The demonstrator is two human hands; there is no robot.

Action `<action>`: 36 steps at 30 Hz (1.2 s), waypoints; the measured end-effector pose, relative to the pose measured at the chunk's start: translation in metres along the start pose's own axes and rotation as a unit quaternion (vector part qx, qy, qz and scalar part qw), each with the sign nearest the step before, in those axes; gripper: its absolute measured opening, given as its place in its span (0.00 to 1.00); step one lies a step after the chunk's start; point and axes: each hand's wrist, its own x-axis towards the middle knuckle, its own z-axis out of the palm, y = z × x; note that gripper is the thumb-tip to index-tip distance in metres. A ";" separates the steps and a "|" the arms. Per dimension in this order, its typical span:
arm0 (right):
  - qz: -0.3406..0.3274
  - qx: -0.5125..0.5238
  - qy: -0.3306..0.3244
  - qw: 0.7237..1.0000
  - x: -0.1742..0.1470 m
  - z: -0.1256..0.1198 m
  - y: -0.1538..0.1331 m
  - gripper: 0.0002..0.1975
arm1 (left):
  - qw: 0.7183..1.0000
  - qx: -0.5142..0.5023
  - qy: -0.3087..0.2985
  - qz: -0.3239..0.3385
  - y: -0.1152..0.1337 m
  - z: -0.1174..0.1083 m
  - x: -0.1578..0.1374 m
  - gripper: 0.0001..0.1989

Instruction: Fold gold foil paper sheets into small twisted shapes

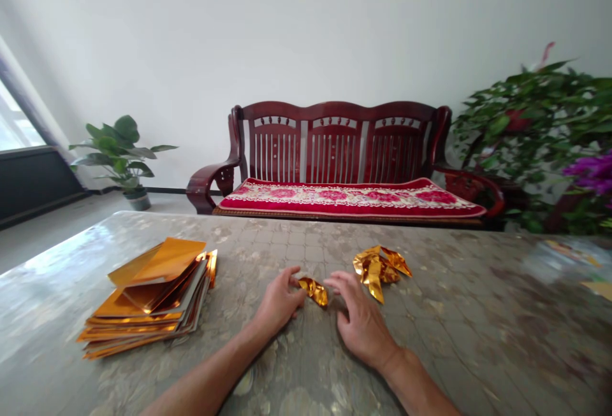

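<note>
Patterned tabletop, wooden sofa past its far edge. Gold sheet stack sat toward the left edge, crumpled foil pieces toward the far edge, probably for reach. Small foil piece lay mid-table: my left hand curled at its end, pinch unclear; right hand spread just beside.

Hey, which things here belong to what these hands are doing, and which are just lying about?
Seemingly in use:
- small gold foil piece, between left hand and right hand
- stack of gold sheets
- gold foil pieces beyond the right hand

Probably just about:
- blurred clear plastic
- wooden bench, red cover
- potted plant
- purple flowers
</note>
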 end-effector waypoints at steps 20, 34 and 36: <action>0.135 0.156 0.122 0.971 0.011 0.005 0.022 0.07 | 0.999 -0.037 0.001 0.022 -0.002 0.004 -0.001 0.24; 0.239 0.311 0.090 0.916 0.009 0.014 0.008 0.12 | 0.979 -0.148 -0.038 0.137 0.005 0.006 -0.012 0.27; 0.227 0.295 0.073 0.925 0.009 0.014 0.007 0.11 | 0.973 -0.173 -0.067 0.139 0.008 0.007 -0.012 0.28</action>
